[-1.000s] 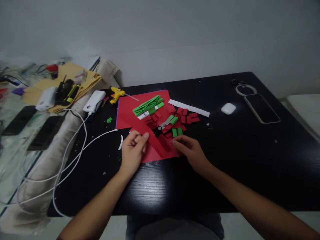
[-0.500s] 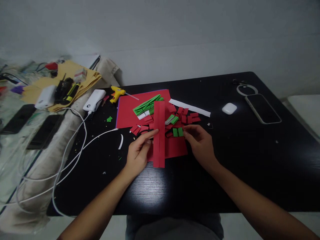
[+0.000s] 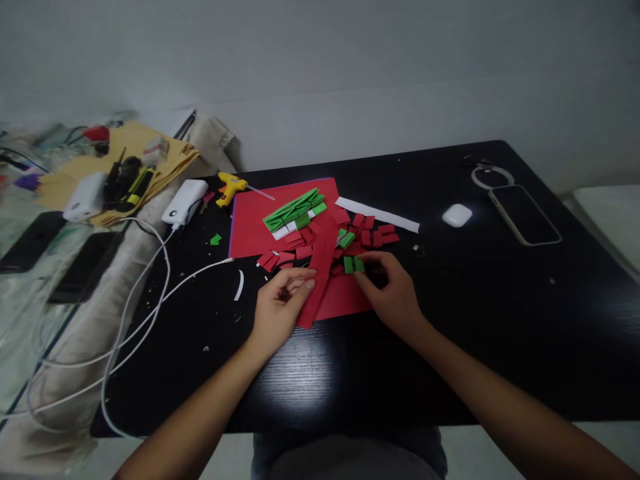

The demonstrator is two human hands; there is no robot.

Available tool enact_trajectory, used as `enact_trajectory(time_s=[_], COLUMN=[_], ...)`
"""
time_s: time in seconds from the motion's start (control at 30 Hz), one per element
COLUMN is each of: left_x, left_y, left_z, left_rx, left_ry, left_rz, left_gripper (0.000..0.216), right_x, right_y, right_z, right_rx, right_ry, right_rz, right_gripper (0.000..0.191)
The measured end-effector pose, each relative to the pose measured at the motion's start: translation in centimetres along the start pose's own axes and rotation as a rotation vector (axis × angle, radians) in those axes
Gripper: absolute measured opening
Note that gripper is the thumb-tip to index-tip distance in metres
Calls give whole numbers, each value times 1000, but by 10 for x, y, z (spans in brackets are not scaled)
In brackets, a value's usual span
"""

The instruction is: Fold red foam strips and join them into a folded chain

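My left hand (image 3: pixel 281 305) pinches a long red paper strip (image 3: pixel 321 267) that slants up and to the right over a red paper sheet (image 3: pixel 260 213). My right hand (image 3: pixel 391 291) rests with curled fingers on the sheet's lower right, fingertips at a small green paper piece (image 3: pixel 354 264); whether it grips anything is unclear. Several small red and green folded paper pieces (image 3: pixel 373 233) lie scattered above both hands. A bundle of folded green strips (image 3: pixel 294 209) lies on the sheet's upper part.
On the black table (image 3: pixel 500 320) lie a white paper strip (image 3: pixel 377 215), a yellow glue gun (image 3: pixel 230 187), a white earbud case (image 3: pixel 457 215), a phone (image 3: pixel 524 214) and a power bank (image 3: pixel 184 202) with white cables (image 3: pixel 150 293). Tools and yellow envelopes (image 3: pixel 120 177) clutter the left.
The red strip, upright half a second ago, now leans to the right in my left hand. My right hand has moved in toward the green piece. A second ago both hands held a folded sheet corner.
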State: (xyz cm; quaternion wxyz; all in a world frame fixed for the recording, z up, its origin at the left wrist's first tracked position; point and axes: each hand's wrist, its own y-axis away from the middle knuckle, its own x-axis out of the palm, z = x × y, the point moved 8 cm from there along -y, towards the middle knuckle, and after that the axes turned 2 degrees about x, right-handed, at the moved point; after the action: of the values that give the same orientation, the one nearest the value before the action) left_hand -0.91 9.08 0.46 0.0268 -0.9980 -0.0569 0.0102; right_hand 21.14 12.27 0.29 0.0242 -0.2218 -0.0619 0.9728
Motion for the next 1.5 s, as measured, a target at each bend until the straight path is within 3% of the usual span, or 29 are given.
enact_trajectory(time_s=[0.2, 0.4, 0.6, 0.83, 0.93, 1.07, 1.17, 1.33, 1.5], left_x=[-1, 1, 0, 0, -2, -3, -3, -1, 3], left_y=[-2, 0, 1, 0, -1, -2, -3, -2, 0], left_z=[0, -6, -10, -12, -6, 1, 3, 1, -5], left_rx=[27, 101, 151, 170, 120, 54, 37, 60, 119], left_ry=[-28, -200, -230, -232, -189, -109, -117, -177, -239], left_rz=[-10, 34, 14, 18, -10, -23, -18, 5, 59], left_gripper=[22, 16, 17, 15, 15, 16, 14, 13, 16], right_x=[5, 6, 3, -1, -1, 12, 20, 20, 27], right_y=[-2, -3, -5, -3, -3, -3, -1, 2, 5], right_z=[-8, -9, -3, 7, 6, 1, -1, -4, -11], right_rx=[-101, -91, -115, -135, -64, 81, 158, 195, 249], right_ry=[306, 340, 263, 191, -3, -384, -486, -544, -597], right_rz=[-22, -2, -13, -45, -20, 166, 269, 248, 261], right_gripper=[42, 29, 9, 5, 11, 39, 34, 18, 22])
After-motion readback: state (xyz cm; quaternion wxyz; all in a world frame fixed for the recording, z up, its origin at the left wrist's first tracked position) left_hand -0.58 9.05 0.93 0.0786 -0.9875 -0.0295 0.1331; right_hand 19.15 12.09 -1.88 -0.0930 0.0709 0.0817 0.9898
